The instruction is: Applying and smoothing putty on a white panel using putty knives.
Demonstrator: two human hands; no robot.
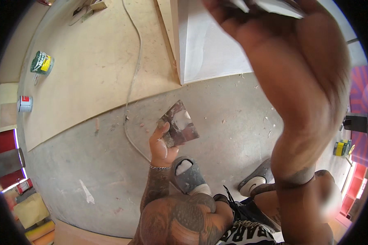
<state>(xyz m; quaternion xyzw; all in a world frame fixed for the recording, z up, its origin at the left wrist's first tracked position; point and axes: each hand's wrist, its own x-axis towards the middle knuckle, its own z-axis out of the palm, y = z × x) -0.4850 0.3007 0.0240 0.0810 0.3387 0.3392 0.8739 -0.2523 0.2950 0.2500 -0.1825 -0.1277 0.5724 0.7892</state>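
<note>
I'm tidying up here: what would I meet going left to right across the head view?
Small red-labelled tin, green tub with yellow label, smeared flat plate held in the left hand, grey sandal on the right foot, green-and-yellow container.

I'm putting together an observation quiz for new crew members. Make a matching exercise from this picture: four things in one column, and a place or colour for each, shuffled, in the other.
Things
1. Smeared square plate
2. Long cable
3. Sandals
4. Bracelet

Places and colours
A. Dark grey, worn over pale socks
B. Silvery, around the wrist of the left hand
C. Held in the left hand
D. Running across the pale board and the grey floor

Right pairs
1-C, 2-D, 3-A, 4-B
</note>
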